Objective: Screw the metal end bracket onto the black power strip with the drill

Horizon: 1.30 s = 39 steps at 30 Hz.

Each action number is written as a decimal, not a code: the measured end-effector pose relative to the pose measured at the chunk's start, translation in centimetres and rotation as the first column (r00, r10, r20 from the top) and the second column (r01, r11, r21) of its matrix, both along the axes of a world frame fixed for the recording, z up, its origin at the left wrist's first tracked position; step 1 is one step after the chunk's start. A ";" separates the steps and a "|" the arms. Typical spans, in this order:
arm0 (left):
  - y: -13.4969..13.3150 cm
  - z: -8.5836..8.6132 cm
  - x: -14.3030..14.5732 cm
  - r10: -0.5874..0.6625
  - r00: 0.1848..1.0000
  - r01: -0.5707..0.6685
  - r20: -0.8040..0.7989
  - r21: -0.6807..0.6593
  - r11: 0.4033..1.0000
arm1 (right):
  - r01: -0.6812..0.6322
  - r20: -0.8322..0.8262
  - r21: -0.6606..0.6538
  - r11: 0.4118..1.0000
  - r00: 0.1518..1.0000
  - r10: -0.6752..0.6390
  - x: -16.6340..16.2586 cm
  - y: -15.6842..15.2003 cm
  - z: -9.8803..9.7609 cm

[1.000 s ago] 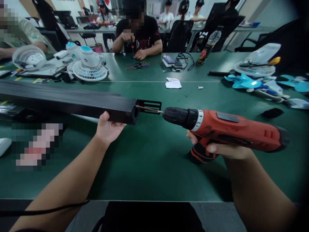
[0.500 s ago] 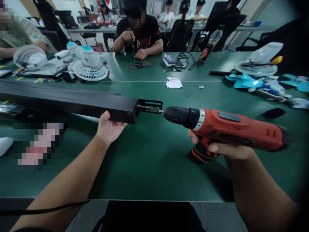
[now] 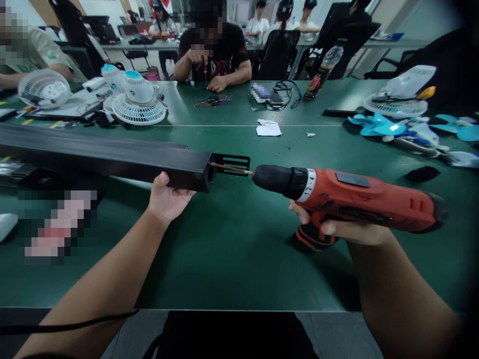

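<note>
A long black square tube [image 3: 112, 158] lies across the left of the green table [image 3: 232, 249], its open end facing right. My left hand [image 3: 166, 199] grips the tube from below near that end. My right hand [image 3: 337, 229] is wrapped round the handle of a red and black cordless drill [image 3: 359, 197]. The drill's thin bit [image 3: 230, 169] points left and reaches the tube's end face. A small black slotted bracket [image 3: 234, 163] sticks out just behind the bit.
White and blue desk fans [image 3: 136, 99] and parts lie at the back left. Blue fan blades [image 3: 389, 128] and a white grille [image 3: 396, 104] sit at the right. Paper scraps [image 3: 268, 129], cables and a bottle [image 3: 324, 72] lie mid-table. A person in black [image 3: 215, 50] works opposite.
Hardly anything differs: the drill and tube stay in place with only a slight shake of the view.
</note>
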<state>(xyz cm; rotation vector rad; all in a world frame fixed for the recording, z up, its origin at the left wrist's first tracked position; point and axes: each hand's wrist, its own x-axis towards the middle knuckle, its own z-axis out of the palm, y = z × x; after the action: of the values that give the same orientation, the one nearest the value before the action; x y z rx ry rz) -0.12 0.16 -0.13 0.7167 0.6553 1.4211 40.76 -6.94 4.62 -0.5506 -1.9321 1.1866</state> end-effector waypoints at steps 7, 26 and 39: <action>0.1 -0.1 -0.1 -0.004 1.000 0.004 0.014 0.000 1.000 | -0.021 0.031 -0.009 1.000 0.999 0.021 0.7 0.1 -0.4; 0.1 -0.5 -0.2 -0.002 1.000 0.003 0.030 -0.015 1.000 | 0.039 0.026 0.034 0.999 0.999 -0.040 0.8 0.0 -0.8; 0.2 -0.7 -0.4 -0.012 0.999 0.012 0.030 -0.008 1.000 | 0.036 0.018 0.051 0.998 0.999 -0.037 1.0 0.1 -1.1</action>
<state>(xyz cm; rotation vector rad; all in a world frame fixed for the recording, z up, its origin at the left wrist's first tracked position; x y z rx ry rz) -0.48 0.35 -0.87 0.6908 0.6327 1.4148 41.78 -6.80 3.56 -0.5692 -1.9547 1.1098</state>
